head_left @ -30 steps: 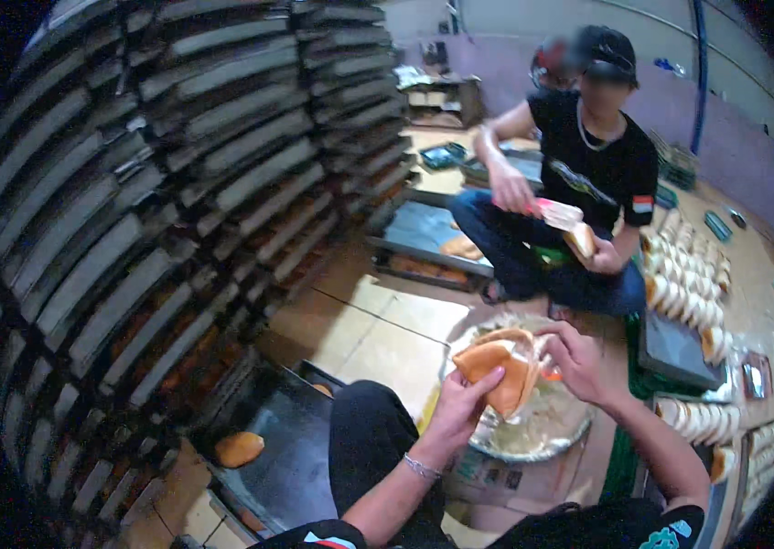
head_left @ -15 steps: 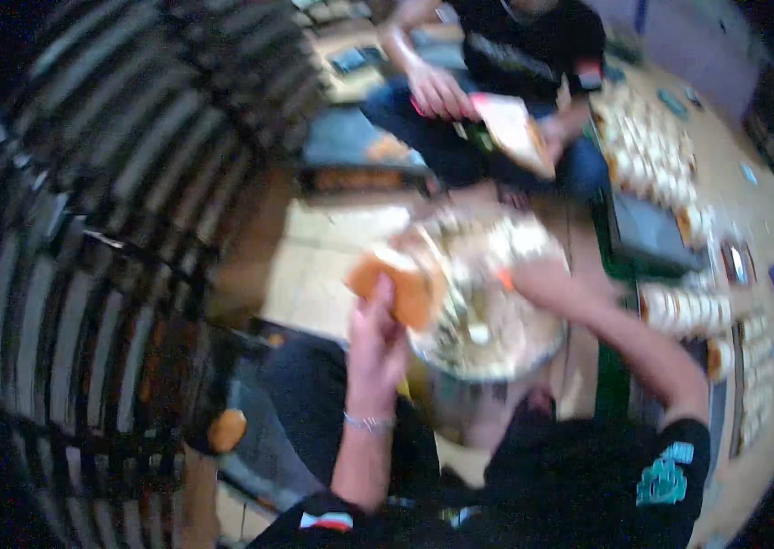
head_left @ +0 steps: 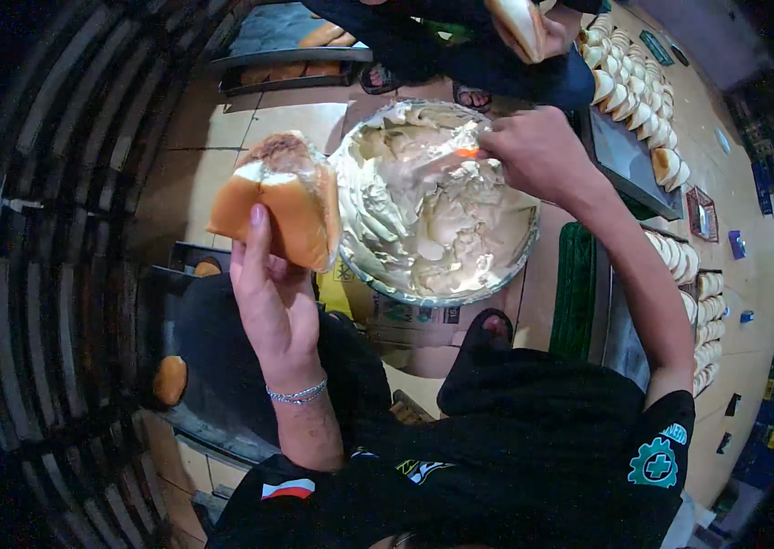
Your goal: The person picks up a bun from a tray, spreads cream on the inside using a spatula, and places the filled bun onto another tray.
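Note:
My left hand [head_left: 277,306] grips a split, golden-brown bun [head_left: 282,224], thumb on its near side. The bun is held up at the left edge of a wide round tub [head_left: 446,300]; its pale cut face shows at the top with a brown patch on it. Thick whipped cream [head_left: 405,206] coats the inside of the tub in swirls. Over the tub's far right side, my right hand [head_left: 533,156] is closed around a spatula [head_left: 467,153] with an orange part at its handle. Its blade reaches left over the cream and is hard to tell from it.
Across the tub sits another person with a split bun [head_left: 520,27] in hand. Rows of filled buns [head_left: 629,91] line trays at the right, beside a green crate [head_left: 574,288]. Trays of plain buns [head_left: 291,71] stand at the far left. Dark slatted racks [head_left: 48,302] fill the left side.
The view has shifted and steadied. The bun has moved left from over the tub to beside its rim. My right hand has moved toward the tub's far side, still holding the spatula.

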Action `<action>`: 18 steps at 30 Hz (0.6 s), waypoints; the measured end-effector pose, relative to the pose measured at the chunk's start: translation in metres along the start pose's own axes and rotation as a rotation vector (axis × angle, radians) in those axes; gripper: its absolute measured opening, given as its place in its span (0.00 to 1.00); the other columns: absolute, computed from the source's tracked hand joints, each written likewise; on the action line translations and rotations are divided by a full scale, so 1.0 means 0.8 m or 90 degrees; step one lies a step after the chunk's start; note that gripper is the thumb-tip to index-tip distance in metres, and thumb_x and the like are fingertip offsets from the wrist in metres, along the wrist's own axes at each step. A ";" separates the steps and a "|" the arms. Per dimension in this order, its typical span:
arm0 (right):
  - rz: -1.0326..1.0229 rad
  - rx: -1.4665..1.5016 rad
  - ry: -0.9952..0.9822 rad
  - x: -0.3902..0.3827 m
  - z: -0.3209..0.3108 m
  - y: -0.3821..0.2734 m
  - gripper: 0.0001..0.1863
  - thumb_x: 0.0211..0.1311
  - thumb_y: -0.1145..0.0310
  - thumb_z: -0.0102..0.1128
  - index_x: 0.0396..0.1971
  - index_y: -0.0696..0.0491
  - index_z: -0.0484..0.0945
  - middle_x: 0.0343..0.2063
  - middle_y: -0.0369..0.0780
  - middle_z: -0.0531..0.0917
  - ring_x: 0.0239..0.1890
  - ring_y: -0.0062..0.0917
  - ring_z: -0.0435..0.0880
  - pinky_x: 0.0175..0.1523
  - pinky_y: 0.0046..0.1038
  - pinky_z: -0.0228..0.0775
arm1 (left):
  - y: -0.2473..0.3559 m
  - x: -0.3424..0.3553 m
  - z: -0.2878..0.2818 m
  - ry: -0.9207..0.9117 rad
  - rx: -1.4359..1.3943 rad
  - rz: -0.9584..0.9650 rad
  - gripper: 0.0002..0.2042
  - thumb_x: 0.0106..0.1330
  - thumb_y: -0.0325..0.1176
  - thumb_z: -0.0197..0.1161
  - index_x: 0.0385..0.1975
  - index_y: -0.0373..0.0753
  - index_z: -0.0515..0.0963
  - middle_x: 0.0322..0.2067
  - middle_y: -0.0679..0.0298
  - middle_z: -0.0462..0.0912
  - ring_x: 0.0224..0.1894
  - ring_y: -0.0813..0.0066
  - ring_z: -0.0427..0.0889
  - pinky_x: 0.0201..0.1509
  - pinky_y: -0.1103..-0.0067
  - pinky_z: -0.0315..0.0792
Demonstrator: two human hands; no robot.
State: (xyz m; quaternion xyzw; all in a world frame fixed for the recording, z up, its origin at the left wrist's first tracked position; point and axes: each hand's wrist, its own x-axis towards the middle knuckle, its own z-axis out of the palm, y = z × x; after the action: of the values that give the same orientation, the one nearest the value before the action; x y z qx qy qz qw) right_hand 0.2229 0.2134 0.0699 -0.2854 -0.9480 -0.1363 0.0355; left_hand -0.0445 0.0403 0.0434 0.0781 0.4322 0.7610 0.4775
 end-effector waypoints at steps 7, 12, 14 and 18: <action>-0.112 0.041 -0.169 0.036 0.059 -0.022 0.04 0.46 0.68 0.62 0.20 0.50 0.84 0.19 0.44 0.82 0.27 0.40 0.84 0.32 0.40 0.73 | 0.003 0.005 0.003 -0.034 -0.016 0.025 0.18 0.71 0.38 0.58 0.57 0.38 0.73 0.54 0.63 0.79 0.56 0.71 0.78 0.62 0.71 0.70; 0.070 0.279 -0.290 -0.001 0.089 -0.022 0.11 0.59 0.62 0.58 0.24 0.52 0.83 0.21 0.47 0.81 0.26 0.42 0.82 0.33 0.42 0.69 | 0.006 0.004 -0.003 0.017 -0.032 0.042 0.18 0.71 0.38 0.59 0.56 0.37 0.73 0.53 0.62 0.80 0.56 0.71 0.78 0.62 0.71 0.71; 0.146 0.385 -0.332 -0.021 0.116 -0.023 0.14 0.61 0.58 0.56 0.24 0.50 0.83 0.21 0.44 0.82 0.27 0.38 0.82 0.33 0.39 0.69 | 0.004 0.001 0.005 0.006 -0.034 0.038 0.18 0.71 0.38 0.59 0.56 0.37 0.73 0.53 0.63 0.80 0.56 0.71 0.78 0.62 0.72 0.71; 0.397 0.685 -0.447 -0.034 0.118 -0.051 0.20 0.69 0.54 0.51 0.21 0.52 0.79 0.13 0.34 0.72 0.17 0.20 0.69 0.25 0.29 0.59 | 0.005 0.000 0.000 -0.015 -0.025 0.042 0.18 0.71 0.37 0.59 0.57 0.37 0.73 0.54 0.62 0.79 0.56 0.71 0.78 0.61 0.73 0.72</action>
State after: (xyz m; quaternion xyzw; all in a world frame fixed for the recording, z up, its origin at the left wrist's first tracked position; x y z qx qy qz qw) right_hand 0.2243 0.1925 -0.0343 -0.5129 -0.7136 0.4667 -0.0989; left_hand -0.0470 0.0399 0.0461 0.0920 0.4087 0.7835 0.4589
